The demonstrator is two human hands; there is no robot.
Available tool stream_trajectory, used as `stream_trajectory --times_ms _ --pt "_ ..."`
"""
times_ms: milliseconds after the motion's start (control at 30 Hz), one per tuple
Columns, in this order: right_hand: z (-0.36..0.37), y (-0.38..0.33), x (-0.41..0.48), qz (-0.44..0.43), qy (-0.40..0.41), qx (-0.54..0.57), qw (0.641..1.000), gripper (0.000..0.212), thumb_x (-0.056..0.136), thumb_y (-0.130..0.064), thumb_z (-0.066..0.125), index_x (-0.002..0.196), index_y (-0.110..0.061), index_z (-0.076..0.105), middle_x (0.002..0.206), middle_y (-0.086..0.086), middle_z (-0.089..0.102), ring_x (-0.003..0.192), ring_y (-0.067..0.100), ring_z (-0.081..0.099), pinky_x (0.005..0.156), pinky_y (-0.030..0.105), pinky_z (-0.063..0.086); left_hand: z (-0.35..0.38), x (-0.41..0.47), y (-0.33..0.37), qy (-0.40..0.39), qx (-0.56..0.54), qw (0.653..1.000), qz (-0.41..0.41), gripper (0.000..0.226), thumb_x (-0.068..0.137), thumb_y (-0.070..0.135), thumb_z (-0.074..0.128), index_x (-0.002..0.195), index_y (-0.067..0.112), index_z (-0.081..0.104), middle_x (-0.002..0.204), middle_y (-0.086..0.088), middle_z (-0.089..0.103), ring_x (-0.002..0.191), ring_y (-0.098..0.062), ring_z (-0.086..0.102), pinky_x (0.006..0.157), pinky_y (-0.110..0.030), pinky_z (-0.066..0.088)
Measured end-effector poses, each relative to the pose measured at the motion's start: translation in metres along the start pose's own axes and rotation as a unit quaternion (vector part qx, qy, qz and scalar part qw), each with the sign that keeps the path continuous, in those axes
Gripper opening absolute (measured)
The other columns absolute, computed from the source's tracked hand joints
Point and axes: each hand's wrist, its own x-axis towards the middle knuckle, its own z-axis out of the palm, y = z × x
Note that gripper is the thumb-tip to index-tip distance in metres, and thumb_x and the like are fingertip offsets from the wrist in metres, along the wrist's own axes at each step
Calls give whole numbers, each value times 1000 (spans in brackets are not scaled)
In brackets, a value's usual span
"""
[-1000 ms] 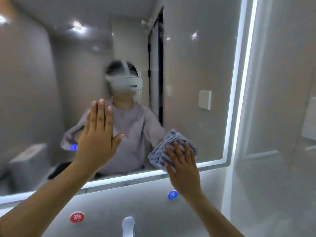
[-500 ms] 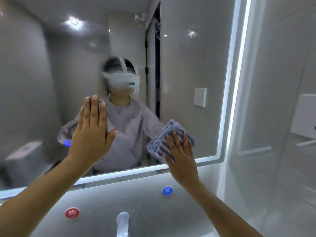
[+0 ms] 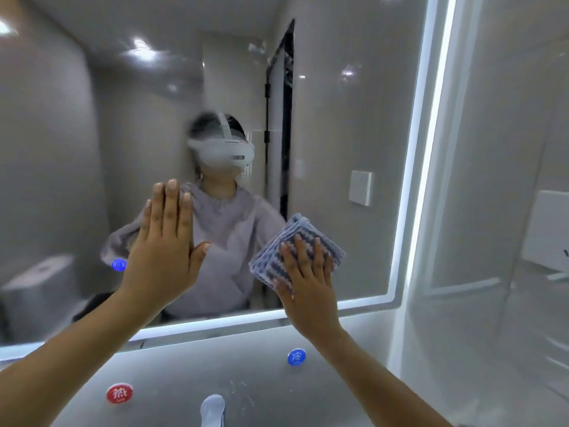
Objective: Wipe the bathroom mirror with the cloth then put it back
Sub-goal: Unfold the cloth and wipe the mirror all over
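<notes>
I'm mid-wipe: my right hand presses the folded blue-and-white woven cloth, fingers flat, onto the light-edged wall mirror at five o'clock. My left hand braces flat at seven. Next, I'd judge, sweep toward twelve.

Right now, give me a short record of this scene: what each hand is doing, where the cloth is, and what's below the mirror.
left hand: flat, fingers straight and together, against the mirror, holding nothing
right hand: fingers spread, pressing the cloth to the glass
cloth: folded, blue and white, on the mirror's lower right part
mirror edge: lit strip along the bottom and right side
below the mirror: red sticker on the left, blue sticker on the right, tap between them at the bottom edge
task stage: wiping; cloth not yet put back
</notes>
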Motion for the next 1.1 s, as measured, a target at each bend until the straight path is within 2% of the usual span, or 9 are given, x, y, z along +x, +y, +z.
stream_trajectory --times_ms 133,267,333,433,567,767,867,967,1100 --pt "-19 41 22 -6 57 -32 998 54 100 -42 31 149 -21 22 157 15 12 144 36 0 118 53 7 -3 -1 0 -1 -6 1000 1 77 92 48 20 145 -7 8 154 -28 0 144 -39 -2 117 -50 9" --pt "-44 89 68 413 189 182 872 64 99 -39 38 150 -13 8 159 13 6 146 33 3 117 43 1 -5 0 2 -6 -15 1000 -5 77 91 46 22 144 -8 11 153 -30 5 143 -42 3 116 -52 14" --pt "-42 86 77 471 179 175 846 63 100 -39 33 150 -11 6 159 13 4 146 34 3 118 45 1 -5 1 2 -15 -12 1000 -9 77 90 47 22 144 -7 11 153 -30 5 143 -43 3 116 -52 13" --pt "-37 58 75 401 182 138 887 64 98 -50 22 148 -14 2 158 16 11 145 36 8 118 45 1 -2 0 0 -14 -5 1000 -5 78 91 48 22 144 -8 13 152 -31 7 143 -43 5 116 -51 14" --pt "-23 10 61 102 186 27 977 62 99 -46 23 150 -12 14 151 22 27 139 43 22 115 55 11 0 1 0 -1 -6 1000 2 78 91 48 24 144 -8 15 153 -30 8 143 -41 4 118 -49 10" --pt "-23 33 63 -84 114 -17 990 62 97 -54 31 150 -29 11 159 -2 7 147 30 3 119 50 4 -2 0 -2 -7 -5 1000 12 78 91 47 25 144 -9 13 153 -29 4 144 -39 0 119 -42 -2" --pt "-41 57 96 82 159 37 983 65 94 -55 29 150 -25 11 158 0 4 146 30 3 119 45 -2 0 0 -2 -4 -4 1000 5 78 91 48 23 144 -9 13 153 -29 5 144 -39 1 119 -43 1" --pt "-64 63 134 336 212 177 901 69 93 -56 28 150 -25 6 160 0 4 147 25 0 118 42 -5 0 0 0 0 -11 1000 -5 77 92 48 22 143 -9 15 153 -30 9 144 -40 6 117 -50 15" --pt "-70 35 155 392 235 158 875 67 94 -52 21 150 -18 11 159 8 11 146 32 6 116 48 3 -1 2 1 -7 -22 999 -22 76 88 45 28 143 -8 20 152 -30 14 142 -42 12 112 -55 26"
